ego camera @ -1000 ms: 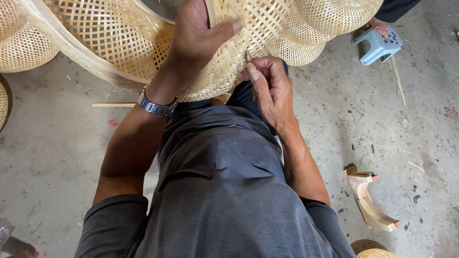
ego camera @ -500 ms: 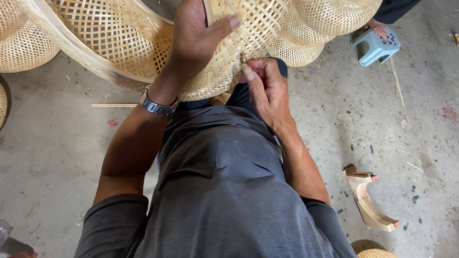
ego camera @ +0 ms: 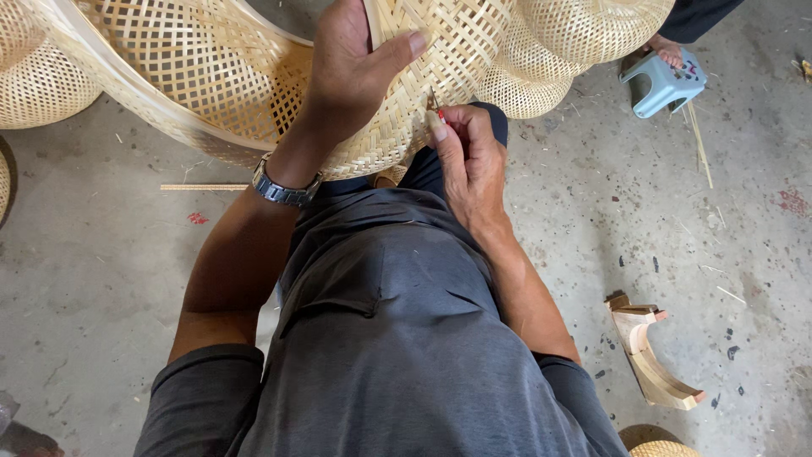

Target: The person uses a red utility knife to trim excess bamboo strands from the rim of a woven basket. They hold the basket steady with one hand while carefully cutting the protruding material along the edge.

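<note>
My left hand [ego camera: 355, 68] lies open, flat on the woven bamboo basket [ego camera: 254, 76]; just beside its thumb, my right hand [ego camera: 465, 161] pinches a small red-tipped tool [ego camera: 436, 108] against the weave.

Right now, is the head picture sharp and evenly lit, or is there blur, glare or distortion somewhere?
In the head view, light is soft and even, with no glare and only faint shadows on the concrete floor; the left hand, the right hand and the woven bamboo basket look sharp; the small tool pinched in the right fingers is too tiny to make out; edges bend slightly, as with a wide lens.
</note>
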